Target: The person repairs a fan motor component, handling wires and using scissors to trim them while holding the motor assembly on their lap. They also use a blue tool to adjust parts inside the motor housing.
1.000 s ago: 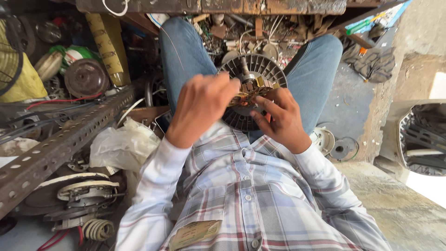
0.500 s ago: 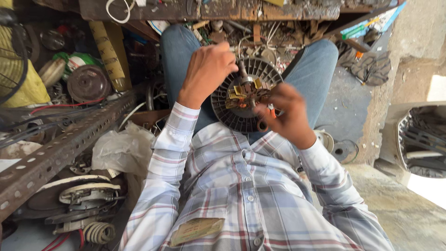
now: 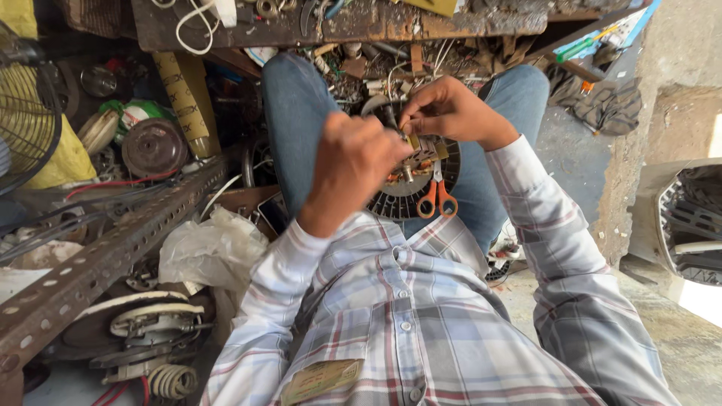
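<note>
A round fan motor point(image 3: 410, 192) with a dark finned rim is rested on the lap, between the two knees in blue jeans point(image 3: 297, 113); its middle is left open, and copper windings are seen there, so the casing is judged already off; whatever is being done to the windings is judged unfinished, since both hands are at work on them. The left hand point(image 3: 353, 162) is held over the near side of the motor, curled into a loose fist with the knuckles up; what it grips cannot be told, as the fingers are turned away. The right hand point(image 3: 447, 109) is drawn narrow at the far edge, the fingertips pinched on a small yellowish piece at the windings. A pair of orange-handled scissors point(image 3: 436, 197) is laid on the motor, just beside the left hand, untouched. A perforated metal bar point(image 3: 113, 252), a white plastic bag point(image 3: 210, 252) and a cluttered workbench point(image 3: 361, 22) are set around.
</note>
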